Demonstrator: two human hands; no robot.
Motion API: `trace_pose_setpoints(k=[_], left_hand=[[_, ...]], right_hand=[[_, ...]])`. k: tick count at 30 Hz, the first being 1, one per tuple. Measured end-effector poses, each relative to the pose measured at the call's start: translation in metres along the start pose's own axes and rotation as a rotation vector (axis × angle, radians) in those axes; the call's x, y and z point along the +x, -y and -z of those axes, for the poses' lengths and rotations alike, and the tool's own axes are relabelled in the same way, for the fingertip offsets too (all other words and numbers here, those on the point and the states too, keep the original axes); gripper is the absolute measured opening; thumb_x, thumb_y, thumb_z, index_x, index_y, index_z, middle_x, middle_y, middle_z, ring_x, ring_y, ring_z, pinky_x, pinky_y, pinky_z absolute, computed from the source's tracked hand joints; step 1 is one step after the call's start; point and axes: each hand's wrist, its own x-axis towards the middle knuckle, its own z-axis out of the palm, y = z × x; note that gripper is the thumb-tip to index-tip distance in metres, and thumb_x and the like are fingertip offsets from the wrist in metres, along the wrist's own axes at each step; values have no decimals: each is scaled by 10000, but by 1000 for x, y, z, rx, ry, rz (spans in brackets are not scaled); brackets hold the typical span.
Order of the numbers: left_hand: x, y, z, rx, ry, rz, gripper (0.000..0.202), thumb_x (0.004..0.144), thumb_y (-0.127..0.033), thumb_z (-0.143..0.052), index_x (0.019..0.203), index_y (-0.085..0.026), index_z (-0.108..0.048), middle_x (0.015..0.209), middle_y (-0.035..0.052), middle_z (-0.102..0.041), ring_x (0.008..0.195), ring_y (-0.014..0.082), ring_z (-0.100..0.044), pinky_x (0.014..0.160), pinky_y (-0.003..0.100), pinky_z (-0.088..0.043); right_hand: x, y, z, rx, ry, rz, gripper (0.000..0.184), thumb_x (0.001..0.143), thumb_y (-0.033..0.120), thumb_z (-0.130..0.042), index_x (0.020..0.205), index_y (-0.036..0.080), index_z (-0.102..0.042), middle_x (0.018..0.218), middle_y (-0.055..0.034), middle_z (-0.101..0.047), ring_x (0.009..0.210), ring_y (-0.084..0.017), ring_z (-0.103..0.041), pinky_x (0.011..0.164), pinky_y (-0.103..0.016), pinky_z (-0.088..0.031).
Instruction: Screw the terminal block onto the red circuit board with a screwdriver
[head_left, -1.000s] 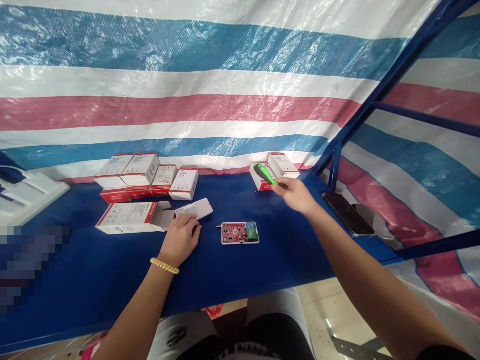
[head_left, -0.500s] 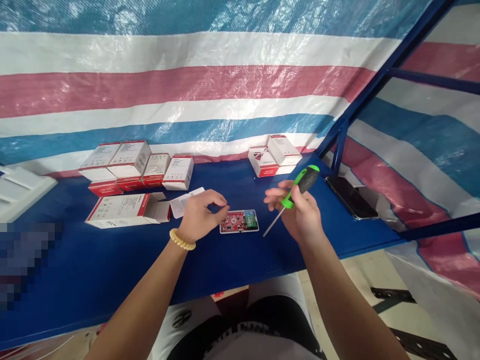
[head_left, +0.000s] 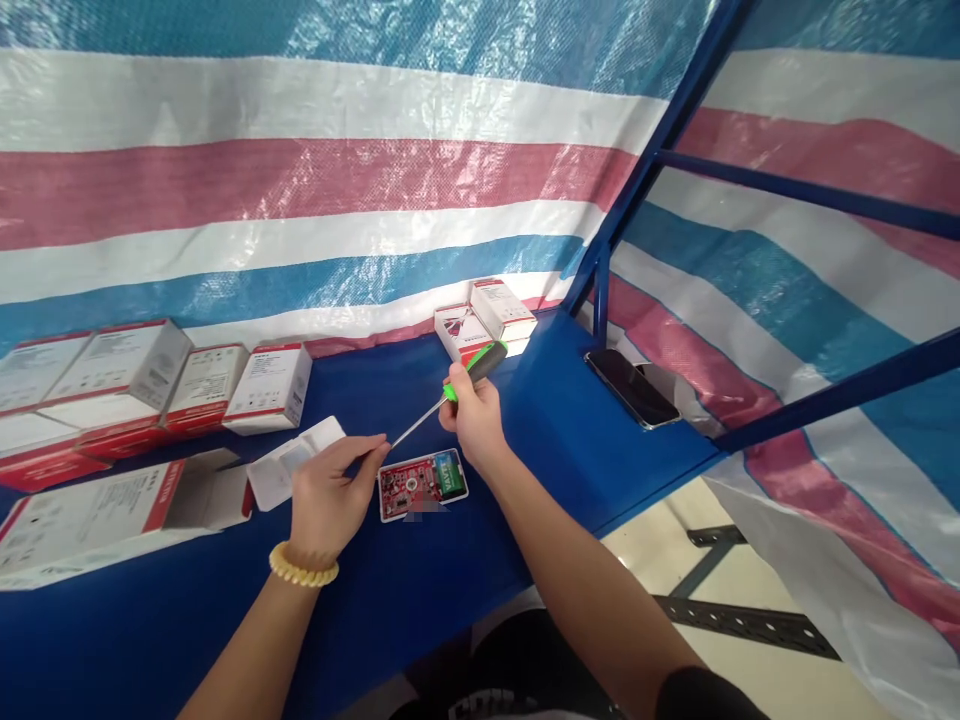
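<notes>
Screwdriver (head_left: 456, 386) now up off the far side of the bench and in my right hand (head_left: 471, 418), fingers wrapped round the green-and-black handle. A second ago that hand was stretched out toward the two boxes (head_left: 486, 318) at the back; half a second ago it had the tool tip-down beside the board. Now the shaft slants down and to my left, tip meeting the fingertips of my left hand (head_left: 328, 497).

Left hand: thumb and forefinger pinched together right at the tip. Probably a small screw between them, but it is too small to make out, so I only note the pinch. This hand has left the white plastic cover (head_left: 294, 462), where it rested a second ago; the cover lies just beyond my knuckles, next to the opened long box (head_left: 97, 512).

Red circuit board (head_left: 421, 483) sits flat on the blue bench (head_left: 187, 610), in its white tray, just below and between both hands. Neither hand touches it. My read: tool and fingertips brought together above the board, work on the board itself not started.

View has swung right since the earlier frames: row of small red-and-white boxes (head_left: 202, 388) pushed toward the left edge, phone (head_left: 632, 386) at the bench corner now nearer centre.
</notes>
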Motion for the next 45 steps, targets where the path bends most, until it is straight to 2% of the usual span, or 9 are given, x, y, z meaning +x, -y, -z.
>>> trace_pose_setpoints(k=[8,14,19,23,27,33,36,40,45], left_hand=[[-2,-5,1,82,59,16,221,883,-379,-577,932,-212,-715,860,-1,-735,756,151,-686,716,252,-538],[-5,-2,-1,31,31,175,285,878,-429,-568,963,-196,-707,825,15,-734,731,164,-688,680,268,-538],[-5,-4,2,2,-18,143,215,845,-383,-617,904,-207,-726,863,18,-735,756,163,-677,718,276,-539],[-2,-7,5,-169,30,224,199,792,-372,-668,858,-196,-734,828,27,-732,732,166,-670,703,279,-547],[3,-7,6,-405,94,431,212,691,-346,-750,793,-162,-726,699,25,-704,629,147,-639,618,258,-527],[10,-10,13,-939,93,702,323,544,-336,-867,687,-106,-691,622,38,-661,548,108,-590,543,224,-489],[12,-12,15,-1088,38,779,344,506,-314,-891,672,-100,-680,623,33,-649,537,89,-577,534,204,-473],[13,-9,14,-1089,-7,736,349,522,-336,-884,675,-104,-672,621,24,-638,542,82,-565,528,200,-452],[9,-4,14,-810,198,533,351,643,-426,-810,729,-106,-694,638,40,-657,539,99,-551,517,236,-443]], right_hand=[[-11,12,5,148,-120,-39,537,676,649,-707,751,193,-434,415,85,-410,332,-44,-317,340,-162,-238],[-15,8,5,153,-24,-37,528,677,639,-714,750,188,-449,439,63,-456,342,-62,-361,339,-180,-263],[-15,7,7,123,32,-55,543,649,641,-740,743,174,-481,457,37,-499,347,-75,-398,331,-186,-276],[-15,7,9,113,38,-71,527,632,605,-772,738,172,-492,450,38,-495,345,-78,-397,338,-192,-282],[-18,8,12,92,125,-52,484,648,559,-785,783,168,-533,487,23,-534,380,-88,-439,366,-200,-324],[-24,12,25,85,411,34,360,742,471,-748,905,206,-566,641,1,-628,550,-125,-573,481,-232,-444],[-27,13,29,58,564,6,331,753,436,-743,945,229,-571,757,-12,-671,658,-149,-628,563,-269,-490],[-26,13,31,19,584,-47,341,743,434,-747,968,240,-581,815,-16,-683,712,-168,-655,582,-280,-492],[-21,18,34,26,468,-70,353,720,458,-752,930,223,-591,692,-13,-662,581,-153,-621,457,-229,-409]])
